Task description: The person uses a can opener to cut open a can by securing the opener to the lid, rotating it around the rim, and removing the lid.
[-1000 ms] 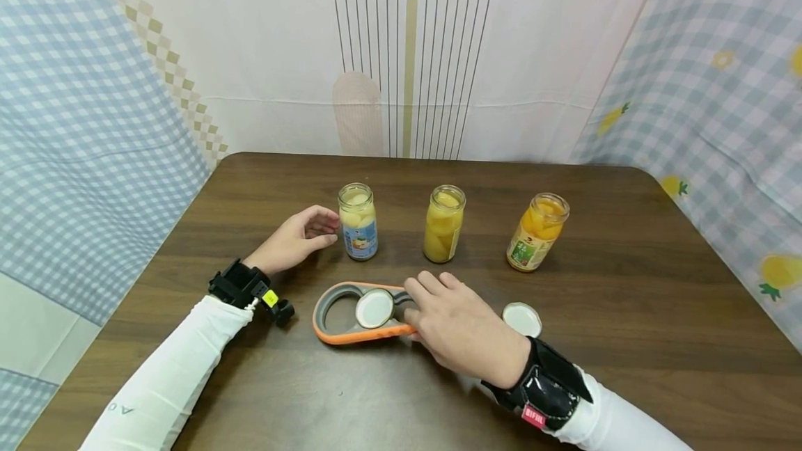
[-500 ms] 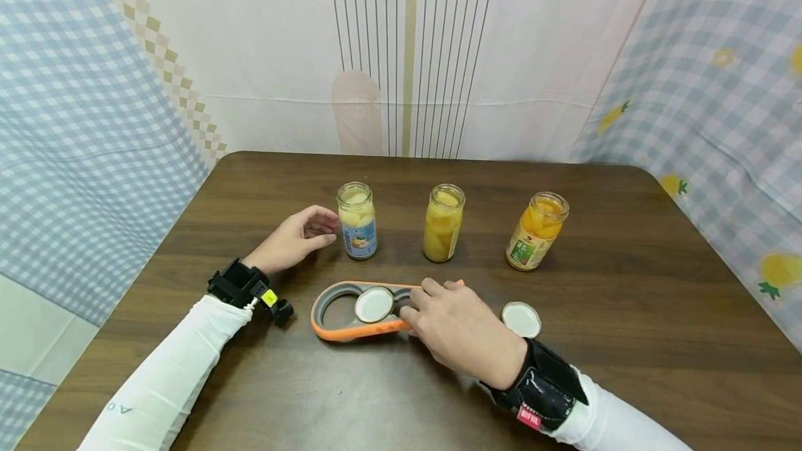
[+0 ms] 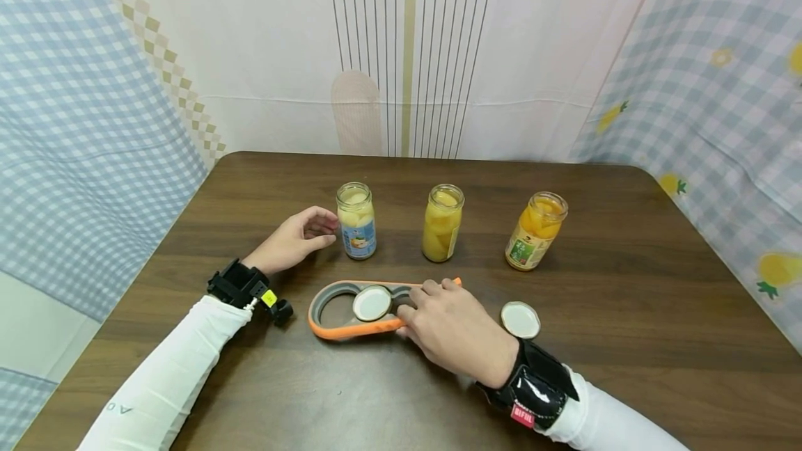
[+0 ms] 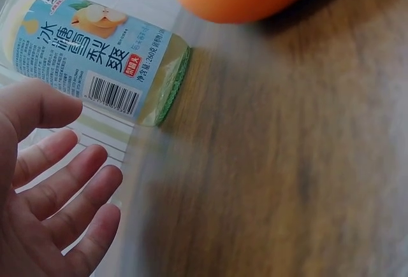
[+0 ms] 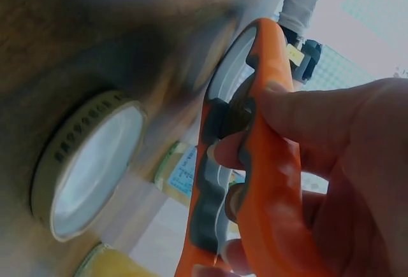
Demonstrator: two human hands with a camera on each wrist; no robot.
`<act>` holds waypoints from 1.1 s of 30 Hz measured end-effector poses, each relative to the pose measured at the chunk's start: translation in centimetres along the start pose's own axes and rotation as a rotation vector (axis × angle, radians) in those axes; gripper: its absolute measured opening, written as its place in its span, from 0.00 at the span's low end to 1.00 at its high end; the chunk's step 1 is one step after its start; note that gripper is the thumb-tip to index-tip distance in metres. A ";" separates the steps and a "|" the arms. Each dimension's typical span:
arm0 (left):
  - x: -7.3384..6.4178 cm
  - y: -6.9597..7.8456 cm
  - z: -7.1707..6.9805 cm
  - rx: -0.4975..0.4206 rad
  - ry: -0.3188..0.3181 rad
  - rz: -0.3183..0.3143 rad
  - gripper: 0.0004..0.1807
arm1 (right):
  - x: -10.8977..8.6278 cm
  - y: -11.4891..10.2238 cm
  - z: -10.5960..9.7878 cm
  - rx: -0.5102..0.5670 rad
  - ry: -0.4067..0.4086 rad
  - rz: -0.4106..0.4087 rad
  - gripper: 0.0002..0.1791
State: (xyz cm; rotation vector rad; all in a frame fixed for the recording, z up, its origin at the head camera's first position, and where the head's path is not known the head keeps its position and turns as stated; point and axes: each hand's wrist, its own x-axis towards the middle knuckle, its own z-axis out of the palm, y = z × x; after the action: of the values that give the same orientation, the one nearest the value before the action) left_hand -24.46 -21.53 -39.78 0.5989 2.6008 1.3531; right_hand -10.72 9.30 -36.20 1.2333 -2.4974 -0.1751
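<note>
My right hand (image 3: 460, 329) grips one end of an orange and grey jar opener (image 3: 360, 330), thumb along its orange edge in the right wrist view. Several fingertips (image 5: 231, 153) curl into its inner gap. A round white lid (image 3: 372, 303) shows at the opener's middle. Another white lid (image 3: 521, 319) lies on the table beside the right wrist. My left hand (image 3: 291, 239) rests with relaxed fingers beside an uncapped glass jar of pale fruit (image 3: 357, 221) with a blue pear label. In the left wrist view its palm shows, nothing held, near the jar's label (image 4: 83, 44).
Two more uncapped glass jars stand upright in the row: one of yellow fruit (image 3: 443, 223) in the middle, one of orange fruit (image 3: 537, 232) at right. All are on a dark wooden table (image 3: 250, 388). A white patterned cloth (image 3: 269, 54) hangs behind its far edge.
My right hand and the jar opener have shifted slightly left, and the opener's far orange tip now shows past the fingers. The left hand and the jars look unchanged.
</note>
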 end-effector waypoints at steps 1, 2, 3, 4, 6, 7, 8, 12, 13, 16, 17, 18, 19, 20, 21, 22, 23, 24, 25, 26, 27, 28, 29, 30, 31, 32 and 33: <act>0.0 0.0 0.0 -0.003 0.000 0.001 0.18 | 0.0 0.0 0.0 0.009 -0.005 0.004 0.14; 0.0 -0.1 0.0 -0.004 0.001 0.003 0.18 | 0.0 -0.1 0.1 0.017 -0.011 0.008 0.14; 0.0 -0.1 0.0 -0.005 0.001 0.006 0.18 | 0.1 -0.1 0.1 0.025 -0.016 0.013 0.14; 0.0 -0.1 0.0 -0.007 0.002 0.008 0.19 | 0.1 -0.2 0.1 0.034 -0.022 0.019 0.13; 0.0 -0.1 0.0 -0.007 0.001 0.010 0.18 | 0.1 -0.3 0.2 0.051 -0.039 0.030 0.13; 0.0 -0.1 0.0 -0.009 0.000 0.008 0.18 | 0.2 -0.4 0.2 0.059 -0.047 0.034 0.13; 0.0 -0.1 0.0 -0.009 -0.001 0.008 0.18 | 0.2 -0.5 0.2 0.066 -0.055 0.038 0.13; 0.0 -0.1 0.0 -0.007 -0.004 0.007 0.19 | 0.3 -0.8 0.4 0.083 -0.070 0.053 0.13; 0.0 -0.1 0.0 -0.006 -0.004 0.006 0.19 | 0.4 -0.8 0.4 0.087 -0.070 0.057 0.13; 0.0 -0.2 0.0 -0.006 -0.004 0.003 0.18 | 0.5 -1.1 0.4 0.097 -0.072 0.070 0.13; 0.0 -0.2 0.0 -0.006 -0.004 0.001 0.18 | 0.5 -1.2 0.4 0.100 -0.075 0.073 0.13; 0.0 -0.2 0.0 -0.006 -0.004 -0.001 0.18 | 0.6 -1.2 0.4 0.100 -0.080 0.075 0.13; 0.0 -0.2 0.0 -0.004 -0.004 0.000 0.18 | 0.6 -1.3 0.5 0.099 -0.085 0.077 0.13; 0.0 -0.2 -0.1 -0.002 -0.002 0.002 0.18 | 0.6 -1.4 0.5 0.097 -0.090 0.079 0.14; -0.1 -0.2 -0.1 0.000 -0.002 0.004 0.18 | 0.7 -1.4 0.5 0.095 -0.092 0.080 0.14; -0.1 -0.1 -0.1 0.002 -0.001 0.005 0.18 | 0.7 -1.4 0.5 0.092 -0.093 0.080 0.14; -0.1 -0.1 -0.2 0.003 0.001 0.003 0.18 | 0.7 -1.5 0.5 0.089 -0.093 0.079 0.14; 0.0 -0.1 -0.2 0.003 0.002 0.002 0.18 | 0.7 -1.5 0.6 0.088 -0.088 0.078 0.14; 0.0 -0.1 -0.2 0.004 0.003 0.002 0.18 | 0.7 -1.5 0.6 0.088 -0.083 0.076 0.14; 0.0 -0.1 -0.2 0.005 0.004 0.001 0.18 | 0.7 -1.6 0.7 0.090 -0.078 0.074 0.14; 0.0 0.0 -0.2 0.006 0.003 -0.001 0.18 | 0.7 -1.6 0.7 0.092 -0.074 0.071 0.14; 0.0 0.0 -0.3 0.008 0.002 -0.003 0.18 | 0.7 -1.6 0.7 0.095 -0.070 0.070 0.14; 0.0 0.1 -0.3 0.009 0.001 -0.004 0.19 | 0.7 -1.6 0.8 0.101 -0.069 0.069 0.13; -0.1 0.1 -0.3 0.012 0.000 -0.004 0.19 | 0.8 -1.7 0.8 0.107 -0.070 0.069 0.13; -0.1 0.2 -0.3 0.014 0.000 -0.005 0.19 | 0.8 -1.7 0.8 0.112 -0.075 0.069 0.13; -0.1 0.2 -0.3 0.015 0.000 -0.007 0.19 | 0.8 -1.7 0.8 0.115 -0.079 0.069 0.13; -0.1 0.2 -0.3 0.016 0.000 -0.007 0.19 | 0.8 -1.8 0.8 0.117 -0.083 0.068 0.13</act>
State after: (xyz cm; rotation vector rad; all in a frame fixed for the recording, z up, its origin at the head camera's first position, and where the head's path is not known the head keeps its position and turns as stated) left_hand -24.40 -21.67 -39.44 0.5911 2.6143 1.3315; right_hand -10.17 7.52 -37.21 1.2068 -2.6500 -0.0652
